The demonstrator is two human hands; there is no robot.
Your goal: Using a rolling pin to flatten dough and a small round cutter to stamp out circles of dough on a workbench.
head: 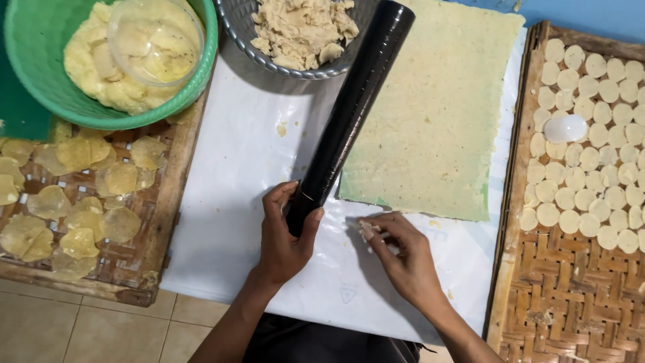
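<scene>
My left hand (285,232) grips the near end of a long black cylindrical roller (353,107) that lies slanted across the white plastic sheet (228,195). A flat rectangular slab of pale greenish dough (437,114) is spread to the right of the roller. My right hand (403,255) pinches a small scrap of dough (367,230) on the sheet just below the slab's near left corner.
A green basket (40,81) of yellowish dough with a clear lid stands top left. A grey bowl (235,27) of crumbly dough sits behind the roller. Woven bamboo trays hold thin yellow discs (80,215) at left and small white dough rounds (591,134) at right.
</scene>
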